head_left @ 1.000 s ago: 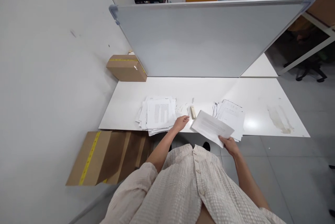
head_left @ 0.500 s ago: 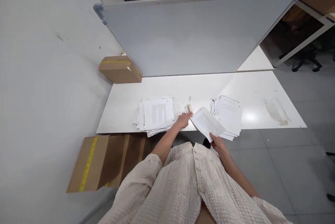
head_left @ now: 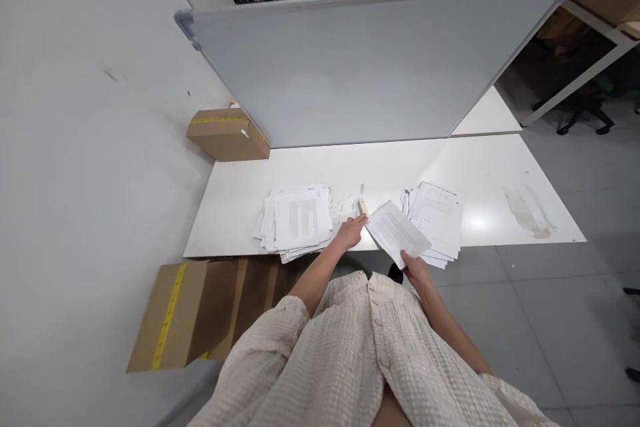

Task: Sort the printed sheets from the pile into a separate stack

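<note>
My right hand [head_left: 415, 266] grips the near edge of a printed paper [head_left: 397, 232], thumb on top. The paper is held tilted, and its far-left corner reaches a small cream stapler [head_left: 363, 206] on the table. My left hand [head_left: 351, 230] is closed with its fingertips on the near end of that stapler, beside the paper's corner. What lies under those fingertips is hidden. To the left is a loose pile of printed papers [head_left: 300, 220]. Another spread stack of papers [head_left: 440, 217] lies to the right, partly beneath the held paper.
A whiteboard [head_left: 360, 74] stands along the back of the white table [head_left: 490, 180]. One cardboard box [head_left: 230, 137] sits at the table's back left corner; an open cardboard box [head_left: 185, 314] is on the left below. Grey smudges [head_left: 527, 210] mark the table's right side.
Both hands, the paper and the stapler stay almost in place. The camera view has shifted very slightly.
</note>
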Motion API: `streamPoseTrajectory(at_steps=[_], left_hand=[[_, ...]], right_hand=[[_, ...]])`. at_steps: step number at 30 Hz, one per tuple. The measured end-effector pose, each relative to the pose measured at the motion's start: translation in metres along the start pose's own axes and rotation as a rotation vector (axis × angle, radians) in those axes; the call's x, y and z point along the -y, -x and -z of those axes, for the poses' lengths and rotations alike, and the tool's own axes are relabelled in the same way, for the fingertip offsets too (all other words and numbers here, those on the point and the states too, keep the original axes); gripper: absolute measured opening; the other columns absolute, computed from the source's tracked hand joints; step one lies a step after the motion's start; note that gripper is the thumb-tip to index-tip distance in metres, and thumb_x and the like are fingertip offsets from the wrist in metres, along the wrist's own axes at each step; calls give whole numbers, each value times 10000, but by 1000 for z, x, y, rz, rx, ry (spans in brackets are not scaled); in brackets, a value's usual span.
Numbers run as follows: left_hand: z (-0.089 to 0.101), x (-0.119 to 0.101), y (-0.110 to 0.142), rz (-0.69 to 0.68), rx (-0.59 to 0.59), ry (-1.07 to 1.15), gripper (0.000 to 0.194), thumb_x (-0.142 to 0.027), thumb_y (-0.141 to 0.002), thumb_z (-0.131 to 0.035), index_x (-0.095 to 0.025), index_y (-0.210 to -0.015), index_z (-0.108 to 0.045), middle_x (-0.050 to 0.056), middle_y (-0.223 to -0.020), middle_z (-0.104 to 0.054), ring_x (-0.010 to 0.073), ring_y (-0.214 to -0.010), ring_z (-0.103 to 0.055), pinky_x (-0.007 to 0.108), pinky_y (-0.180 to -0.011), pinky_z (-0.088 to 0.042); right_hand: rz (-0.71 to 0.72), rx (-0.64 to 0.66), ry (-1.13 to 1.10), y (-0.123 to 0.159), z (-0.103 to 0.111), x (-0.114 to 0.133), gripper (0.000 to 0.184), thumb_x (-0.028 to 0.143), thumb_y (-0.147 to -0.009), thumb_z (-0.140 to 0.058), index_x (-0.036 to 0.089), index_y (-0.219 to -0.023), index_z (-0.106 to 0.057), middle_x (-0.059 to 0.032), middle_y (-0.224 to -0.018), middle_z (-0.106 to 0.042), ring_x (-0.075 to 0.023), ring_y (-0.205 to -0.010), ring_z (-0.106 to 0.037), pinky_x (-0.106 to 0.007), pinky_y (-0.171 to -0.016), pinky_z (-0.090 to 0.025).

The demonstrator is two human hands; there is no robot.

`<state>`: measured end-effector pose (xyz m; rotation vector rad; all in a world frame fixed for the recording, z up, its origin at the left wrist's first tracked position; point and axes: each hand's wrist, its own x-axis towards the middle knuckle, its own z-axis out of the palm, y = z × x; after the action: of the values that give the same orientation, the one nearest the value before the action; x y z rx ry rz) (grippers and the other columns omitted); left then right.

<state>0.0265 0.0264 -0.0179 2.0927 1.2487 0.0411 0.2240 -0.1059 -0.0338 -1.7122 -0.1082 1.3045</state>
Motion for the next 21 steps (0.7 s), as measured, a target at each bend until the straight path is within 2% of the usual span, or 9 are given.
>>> streamPoseTrajectory(at_steps=[3, 7, 9, 12, 14, 16, 18, 21], left_hand=[[5, 0, 10, -36, -93, 49, 524, -103, -769, -319, -264, -1265, -369, -11, -1343, -341, 219, -1153, -357, 369, -918, -315], [14, 9, 38, -11, -294, 17, 418, -182, -841, -265, -207, -1224, -429, 35, -1261, -439, 194, -1139, -368, 345, -958, -281], [20, 18, 55, 86, -391, -23, 384, -224, -850, -285, -201, -1185, -471, 54, -1208, -478, 207, -1110, -383, 354, -951, -283], [29, 35, 81, 346, -528, -111, 367, -308, -828, -376, -217, -1167, -484, 87, -1198, -457, 256, -1105, -362, 393, -921, -292], [32, 45, 96, 532, -561, -166, 447, -385, -778, -467, -221, -1193, -449, 110, -1216, -413, 296, -1114, -334, 429, -897, -294], [33, 54, 107, 643, -546, -197, 558, -435, -717, -538, -212, -1214, -413, 127, -1221, -381, 319, -1109, -323, 450, -878, -297], [31, 60, 114, 658, -534, -208, 594, -436, -692, -567, -194, -1209, -407, 137, -1205, -374, 319, -1096, -329, 446, -871, -303], [28, 66, 118, 587, -539, -198, 534, -398, -706, -560, -170, -1173, -439, 135, -1154, -397, 299, -1078, -347, 419, -885, -304]], right_hand=[[-10, -138, -1, -1, 13, 16, 269, 275, -553, -681, 184, -753, -525, -49, -711, -659, -182, -619, -617, -225, -422, -496], [103, -205, -193, -12, 36, 40, 330, 245, -544, -697, 180, -814, -519, -9, -770, -647, -152, -645, -613, -219, -462, -504], [108, -190, -245, -20, 45, 46, 343, 241, -554, -705, 179, -834, -515, 6, -740, -639, -141, -617, -609, -226, -474, -508], [-40, -143, -171, -28, 51, 44, 271, 328, -636, -667, 171, -785, -503, -5, -641, -625, -133, -538, -600, -222, -439, -500], [-162, -105, -88, -26, 48, 36, 256, 392, -696, -607, 168, -723, -486, -25, -607, -622, -116, -472, -579, -191, -384, -465], [-227, -41, -20, -18, 38, 27, 264, 412, -734, -560, 165, -688, -477, -38, -602, -624, -90, -418, -547, -165, -349, -426], [-250, 48, 30, -6, 22, 20, 250, 394, -746, -552, 159, -689, -488, -39, -602, -626, -77, -402, -530, -159, -350, -414], [-211, 198, 123, 9, -11, 17, 224, 369, -729, -577, 154, -712, -515, -48, -627, -636, -85, -429, -544, -173, -378, -431]])
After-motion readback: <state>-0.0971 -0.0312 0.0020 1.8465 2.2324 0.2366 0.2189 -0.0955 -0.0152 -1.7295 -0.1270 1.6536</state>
